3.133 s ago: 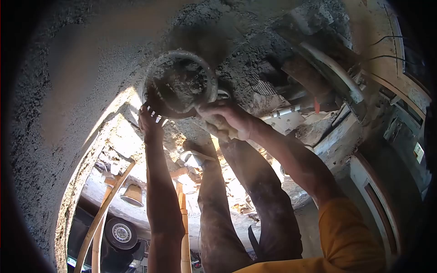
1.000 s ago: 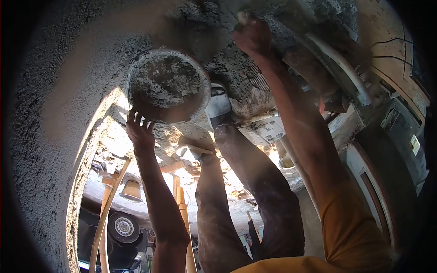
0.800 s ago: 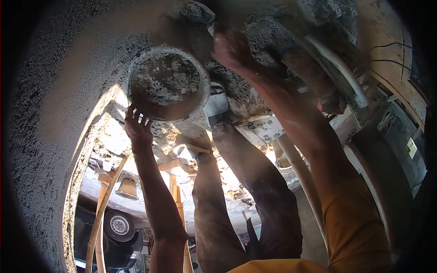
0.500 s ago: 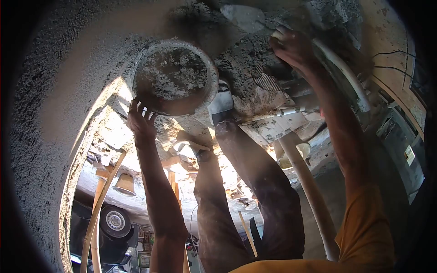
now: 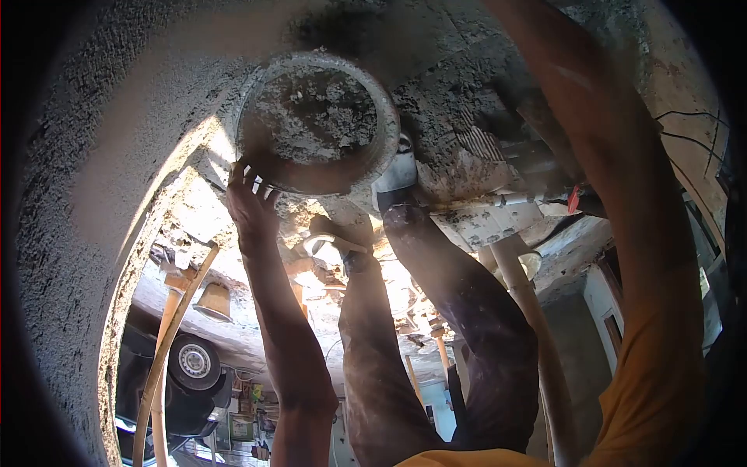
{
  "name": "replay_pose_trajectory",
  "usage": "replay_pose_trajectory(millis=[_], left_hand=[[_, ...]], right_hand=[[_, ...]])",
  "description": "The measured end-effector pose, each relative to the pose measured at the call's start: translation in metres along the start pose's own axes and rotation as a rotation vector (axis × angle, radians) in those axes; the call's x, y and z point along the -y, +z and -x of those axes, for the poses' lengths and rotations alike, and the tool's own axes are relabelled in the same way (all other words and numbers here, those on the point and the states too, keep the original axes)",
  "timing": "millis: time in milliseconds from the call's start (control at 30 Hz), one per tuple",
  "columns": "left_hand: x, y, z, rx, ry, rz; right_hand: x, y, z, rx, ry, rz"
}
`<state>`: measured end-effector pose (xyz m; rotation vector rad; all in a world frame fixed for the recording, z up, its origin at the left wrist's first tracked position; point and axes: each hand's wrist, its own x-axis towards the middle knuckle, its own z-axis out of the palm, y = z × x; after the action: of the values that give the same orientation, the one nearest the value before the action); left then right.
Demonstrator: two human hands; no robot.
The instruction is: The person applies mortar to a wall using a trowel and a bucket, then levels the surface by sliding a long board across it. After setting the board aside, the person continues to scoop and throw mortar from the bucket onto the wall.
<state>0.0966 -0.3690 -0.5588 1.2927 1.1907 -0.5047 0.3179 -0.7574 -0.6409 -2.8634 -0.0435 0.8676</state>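
Pan (image 5: 383,109), round and crusted grey, sits high in the picture at about 12 o'clock, tilted so that its open mouth faces the camera, and a lumpy load of wet mortar (image 5: 311,113) fills its bottom. The left hand (image 5: 250,206) grasps the pan at its 7 o'clock edge, fingers spread up against the underside and rim, with the bare forearm running down from it toward 6 o'clock. The right arm (image 5: 615,148) rises along the 2 o'clock side and leaves the picture at the top edge, so the right hand is out of sight and I cannot tell whether it is clenched or released; an orange sleeve (image 5: 661,373) covers that arm's upper part at 4 o'clock. Below the pan hang the person's two legs in dusty dark trousers (image 5: 373,350), ending in shoes: one shoe (image 5: 331,245) just under the pan at its 6 o'clock, the other shoe (image 5: 393,175) touching or just beside the pan's 4 o'clock edge; which, I cannot tell. A rough, freshly plastered wall (image 5: 78,156) curves around the whole 9 o'clock side of the view. Far below, at 7 o'clock, stand wooden poles (image 5: 167,335), a pale bucket (image 5: 215,302) and a car wheel (image 5: 193,362). At 3 o'clock of the legs a thick pale pipe (image 5: 537,342) slants down, and a small red object (image 5: 574,198) shows near its upper end.
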Motion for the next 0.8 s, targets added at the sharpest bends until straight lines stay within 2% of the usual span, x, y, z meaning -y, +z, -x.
replay_pose_trajectory(millis=[33,67,167,200,233,300,433,467,567,600,700,767,800], left_hand=[[0.0,0.0,0.001,0.002,0.001,0.011],[-0.002,0.003,0.002,0.013,0.004,0.024],[-0.003,0.002,0.005,-0.01,-0.024,0.011],[-0.003,0.003,0.005,-0.02,-0.033,0.007],[-0.002,0.0,0.006,0.036,0.012,0.003],[0.007,-0.012,0.007,0.147,0.097,-0.001],[0.007,-0.015,0.0,0.102,0.043,0.063],[0.011,-0.017,0.001,0.169,0.103,0.043],[0.013,-0.011,-0.001,0.059,0.076,0.074],[0.013,-0.014,-0.001,0.1,0.073,0.106],[0.018,-0.01,0.007,0.104,0.205,0.182],[0.038,-0.024,-0.017,0.063,0.303,0.21],[0.032,-0.019,0.0,-0.009,0.321,0.228]], right_hand=[[-0.011,0.024,-0.01,-0.215,-0.058,0.017],[0.02,-0.045,0.025,0.124,0.045,0.052],[-0.007,-0.024,0.037,0.181,-0.201,0.084],[0.019,-0.052,0.062,0.183,0.044,-0.035],[-0.003,-0.04,0.058,0.115,-0.117,0.048],[0.001,-0.059,0.086,0.073,-0.141,0.043],[0.023,-0.108,0.155,-0.023,-0.174,0.003],[0.028,-0.112,0.172,-0.055,-0.199,0.008],[0.046,-0.085,0.206,-0.402,-0.509,0.106],[0.054,-0.076,0.216,-0.518,-0.619,0.142],[0.073,-0.054,0.243,-0.593,-0.351,0.051],[0.05,-0.001,0.263,-0.539,-0.152,-0.44],[0.061,0.011,0.278,-0.516,-0.012,-0.615]])
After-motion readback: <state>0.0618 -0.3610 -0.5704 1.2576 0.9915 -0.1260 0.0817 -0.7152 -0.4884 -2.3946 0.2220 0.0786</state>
